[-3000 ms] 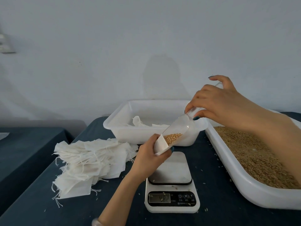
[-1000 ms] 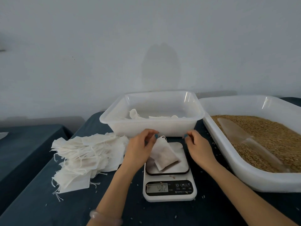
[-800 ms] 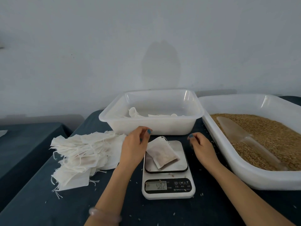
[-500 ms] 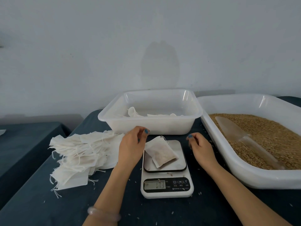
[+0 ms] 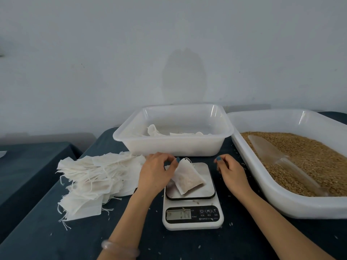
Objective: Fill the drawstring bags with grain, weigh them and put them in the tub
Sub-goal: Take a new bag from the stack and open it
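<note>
A: Where does the filled bag [image 5: 187, 180] lie?

B: Flat and askew on the platform of the scale [image 5: 193, 219], which stands on the table [image 5: 56, 231] near the middle of its near edge. The display's digits are too blurred to read.

A: And the hands?

B: The left hand [image 5: 155, 171] sits at the platform's left edge, fingers curled, one fingertip at the bag's top corner. It covers the bag's left corner, so I cannot tell whether it pinches the cloth or only touches it. The right hand [image 5: 231, 171] rests on the table just beside the scale's right edge, fingers loosely curled, holding nothing.

A: What surrounds them?

B: The tub [image 5: 174, 147] stands just beyond the scale, toward the table's far edge, with a few white bags [image 5: 180, 133] on its floor. Its near wall rises between the scale and them. A big tray [image 5: 281, 201] of grain [image 5: 309, 156] runs along the right edge, close against the tub's right rim, and a clear scoop [image 5: 281, 166] lies in the grain. A pile of empty bags [image 5: 97, 177] spreads toward the left edge, its right side hidden behind the left hand. Loose grains [image 5: 231, 224] dot the cloth around the scale. A bracelet [image 5: 120, 247] circles the left wrist.
</note>
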`<state>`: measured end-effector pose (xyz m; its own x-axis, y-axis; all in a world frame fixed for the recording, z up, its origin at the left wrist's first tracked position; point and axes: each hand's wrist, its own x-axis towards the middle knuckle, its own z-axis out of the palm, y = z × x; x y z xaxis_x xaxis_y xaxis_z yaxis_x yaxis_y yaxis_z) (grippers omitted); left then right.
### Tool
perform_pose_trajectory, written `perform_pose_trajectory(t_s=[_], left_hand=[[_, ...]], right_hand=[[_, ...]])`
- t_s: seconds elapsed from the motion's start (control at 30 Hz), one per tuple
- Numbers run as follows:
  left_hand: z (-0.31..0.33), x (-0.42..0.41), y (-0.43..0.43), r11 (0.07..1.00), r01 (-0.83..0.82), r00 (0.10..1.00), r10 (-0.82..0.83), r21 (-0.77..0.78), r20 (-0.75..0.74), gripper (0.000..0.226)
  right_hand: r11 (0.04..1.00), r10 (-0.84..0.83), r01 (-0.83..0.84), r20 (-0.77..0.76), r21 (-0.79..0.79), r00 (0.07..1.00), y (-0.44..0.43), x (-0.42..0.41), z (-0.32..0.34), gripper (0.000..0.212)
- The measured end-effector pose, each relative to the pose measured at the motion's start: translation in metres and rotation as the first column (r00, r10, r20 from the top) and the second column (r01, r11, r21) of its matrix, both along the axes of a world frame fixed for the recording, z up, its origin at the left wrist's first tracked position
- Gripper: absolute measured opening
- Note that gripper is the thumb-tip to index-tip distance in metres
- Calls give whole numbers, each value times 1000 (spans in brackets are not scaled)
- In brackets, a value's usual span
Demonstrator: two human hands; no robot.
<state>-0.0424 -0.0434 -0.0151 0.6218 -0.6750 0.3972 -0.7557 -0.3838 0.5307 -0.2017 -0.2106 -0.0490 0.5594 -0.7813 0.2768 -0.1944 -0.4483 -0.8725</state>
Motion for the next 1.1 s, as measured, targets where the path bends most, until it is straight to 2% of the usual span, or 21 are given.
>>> perform_pose_trajectory(t_s=[0.23,0.33,0.53,0.63,0.73,0.8,0.97,1.1], left_hand=[[-1,-3,-2,998,-4,999,7,63,-46,22],[1,-5,-4,995,50,995,-42,83,-92,20],[7,-10,-6,995,99,954,-99,-15,-282,7],[18,-15,-3,965,200,913,-246,-167,-326,13],[41,-14,-3,927,281,905,-343,-249,-253,17],[63,-4,-10,918,296,918,-350,-265,-188,20],[124,56,-46,964,157,983,-174,-216,-58,22],[148,93,-75,972,73,997,-70,-225,21,22]], right_hand=[[1000,7,-7,-12,-5,1000,1,0,0,19],[1000,9,-10,-19,-4,1000,1,0,1,18],[1000,21,-21,-13,-5,1000,2,-1,2,18],[1000,24,-24,-11,10,1000,3,-1,2,19],[1000,23,-22,-9,22,1000,3,0,2,20],[999,25,-25,-4,35,1000,3,0,3,20],[998,27,-26,-10,55,1000,3,1,2,19],[998,35,-35,-11,46,999,2,1,2,18]])
